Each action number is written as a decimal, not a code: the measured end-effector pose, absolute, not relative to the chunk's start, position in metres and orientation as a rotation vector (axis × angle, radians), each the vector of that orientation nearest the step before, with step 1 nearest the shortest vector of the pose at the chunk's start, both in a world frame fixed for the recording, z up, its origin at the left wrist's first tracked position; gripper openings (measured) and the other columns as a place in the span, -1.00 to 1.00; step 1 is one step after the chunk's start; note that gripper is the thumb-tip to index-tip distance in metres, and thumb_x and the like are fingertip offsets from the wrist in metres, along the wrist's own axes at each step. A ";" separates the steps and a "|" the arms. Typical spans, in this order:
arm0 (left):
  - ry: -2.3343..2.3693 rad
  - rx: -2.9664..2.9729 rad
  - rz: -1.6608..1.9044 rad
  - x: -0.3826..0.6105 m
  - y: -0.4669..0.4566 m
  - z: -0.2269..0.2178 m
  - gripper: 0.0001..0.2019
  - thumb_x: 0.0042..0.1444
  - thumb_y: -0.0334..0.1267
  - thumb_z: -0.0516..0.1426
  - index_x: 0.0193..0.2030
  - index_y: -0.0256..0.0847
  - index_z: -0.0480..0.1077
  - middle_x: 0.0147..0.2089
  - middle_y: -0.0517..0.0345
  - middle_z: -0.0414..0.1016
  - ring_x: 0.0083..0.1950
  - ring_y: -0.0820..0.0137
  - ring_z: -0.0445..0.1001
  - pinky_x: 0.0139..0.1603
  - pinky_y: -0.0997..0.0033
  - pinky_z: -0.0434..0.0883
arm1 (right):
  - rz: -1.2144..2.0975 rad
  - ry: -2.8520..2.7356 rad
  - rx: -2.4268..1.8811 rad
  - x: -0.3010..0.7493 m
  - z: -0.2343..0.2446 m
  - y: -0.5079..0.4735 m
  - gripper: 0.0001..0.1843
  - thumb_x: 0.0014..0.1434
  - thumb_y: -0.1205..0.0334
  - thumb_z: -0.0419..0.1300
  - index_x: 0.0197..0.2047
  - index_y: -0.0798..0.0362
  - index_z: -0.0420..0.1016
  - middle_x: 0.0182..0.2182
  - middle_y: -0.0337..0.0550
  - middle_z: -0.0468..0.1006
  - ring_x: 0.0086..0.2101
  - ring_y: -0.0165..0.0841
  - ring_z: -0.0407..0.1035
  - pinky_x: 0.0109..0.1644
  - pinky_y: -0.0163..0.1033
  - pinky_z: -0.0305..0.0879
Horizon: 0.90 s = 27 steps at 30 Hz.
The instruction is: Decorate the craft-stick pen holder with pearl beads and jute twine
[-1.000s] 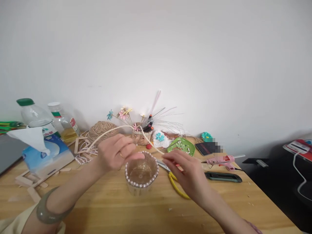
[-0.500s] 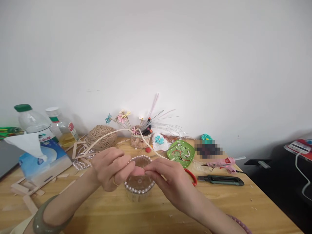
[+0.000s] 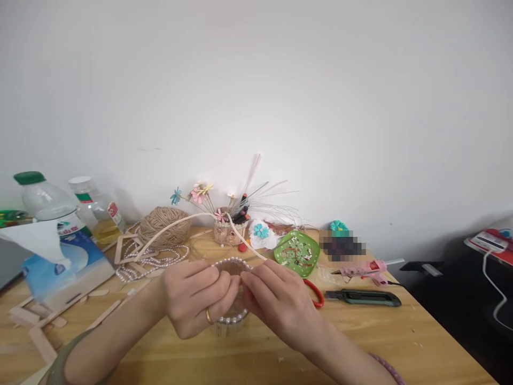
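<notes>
My left hand and my right hand are closed, with their fingertips pinched together over a round cup rimmed with pearl beads. A cream cord arches above and behind both hands. Its right side runs down behind the fingers of my right hand, which seem to grip it. Whatever lies in the pinch of my left fingers is too small and too covered to make out. The hands hide most of the cup's opening.
Behind stand a twine ball, a small flower pot and a green dish. To the right lie red scissor handles, a utility knife and a pink glue gun. A tissue box, bottles and wooden sticks occupy the left.
My left hand has turned and its fingers have curled in closer to the right fingertips. Both hands now cover more of the cup. My view has shifted slightly.
</notes>
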<state>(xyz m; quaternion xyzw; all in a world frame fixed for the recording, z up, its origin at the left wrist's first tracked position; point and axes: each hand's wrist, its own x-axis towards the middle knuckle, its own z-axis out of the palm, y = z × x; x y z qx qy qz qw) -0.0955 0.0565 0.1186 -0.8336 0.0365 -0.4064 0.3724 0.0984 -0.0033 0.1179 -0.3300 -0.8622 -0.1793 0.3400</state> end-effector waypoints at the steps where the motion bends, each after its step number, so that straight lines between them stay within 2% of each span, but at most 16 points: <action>1: 0.103 -2.138 -1.041 -0.096 0.056 0.118 -0.84 0.14 -0.41 0.09 -0.35 -0.26 0.51 -0.42 0.14 0.55 -0.42 0.44 0.45 -0.52 0.40 0.38 | -0.447 -2.218 -0.863 0.098 0.118 -0.003 -0.81 0.22 0.42 0.05 -0.40 0.14 0.42 -0.57 -0.16 0.43 -0.52 -0.40 0.22 -0.47 -0.30 0.19; 5: 0.129 -2.124 -1.016 -0.097 0.054 0.118 -0.94 0.07 -0.39 0.19 -0.38 -0.25 0.51 -0.40 0.13 0.55 -0.40 0.43 0.45 -0.51 0.41 0.40 | -0.067 -2.107 -0.946 0.097 0.124 -0.004 -0.80 0.19 0.42 0.06 -0.44 0.10 0.40 -0.56 -0.21 0.42 -0.51 -0.44 0.26 -0.45 -0.36 0.22; 8: 0.131 -2.099 -1.042 -0.098 0.052 0.117 -0.91 0.06 -0.40 0.19 -0.42 -0.22 0.51 -0.42 0.15 0.55 -0.40 0.43 0.44 -0.52 0.41 0.39 | 0.309 -2.041 -0.999 0.098 0.132 -0.006 -0.82 0.18 0.43 0.08 -0.43 0.09 0.42 -0.53 -0.24 0.45 -0.49 -0.47 0.31 -0.43 -0.39 0.23; 11: 0.109 -2.089 -1.090 -0.098 0.052 0.114 -0.90 0.05 -0.43 0.20 -0.44 -0.21 0.51 -0.44 0.16 0.54 -0.40 0.43 0.43 -0.54 0.40 0.36 | 0.487 -2.018 -1.014 0.101 0.137 -0.008 -0.82 0.22 0.39 0.09 -0.37 0.09 0.48 -0.49 -0.23 0.50 -0.44 -0.46 0.35 -0.37 -0.38 0.27; 16: 0.085 -2.079 -1.070 -0.099 0.053 0.112 -0.90 -0.01 -0.41 0.23 -0.45 -0.11 0.49 -0.39 0.20 0.56 -0.35 0.39 0.43 -0.43 0.37 0.41 | 0.449 -2.095 -0.970 0.105 0.134 -0.010 -0.83 0.26 0.31 0.08 -0.25 0.09 0.50 -0.42 -0.18 0.53 -0.39 -0.42 0.38 -0.30 -0.34 0.29; 22: 0.150 -2.115 -1.041 -0.098 0.052 0.116 -0.88 -0.09 -0.47 0.28 -0.49 -0.15 0.51 -0.42 0.18 0.54 -0.40 0.42 0.40 -0.53 0.40 0.35 | 0.343 -2.176 -0.926 0.107 0.132 -0.010 -0.85 0.25 0.37 0.06 -0.32 0.10 0.43 -0.46 -0.19 0.46 -0.42 -0.44 0.33 -0.34 -0.37 0.24; 27: 0.130 -2.110 -1.110 -0.095 0.051 0.113 -0.85 -0.09 -0.46 0.28 -0.53 -0.13 0.47 -0.44 0.20 0.52 -0.40 0.40 0.40 -0.48 0.36 0.36 | 0.267 -2.160 -0.954 0.103 0.133 -0.009 -0.84 0.20 0.40 0.07 -0.41 0.09 0.38 -0.50 -0.22 0.40 -0.46 -0.44 0.28 -0.39 -0.37 0.21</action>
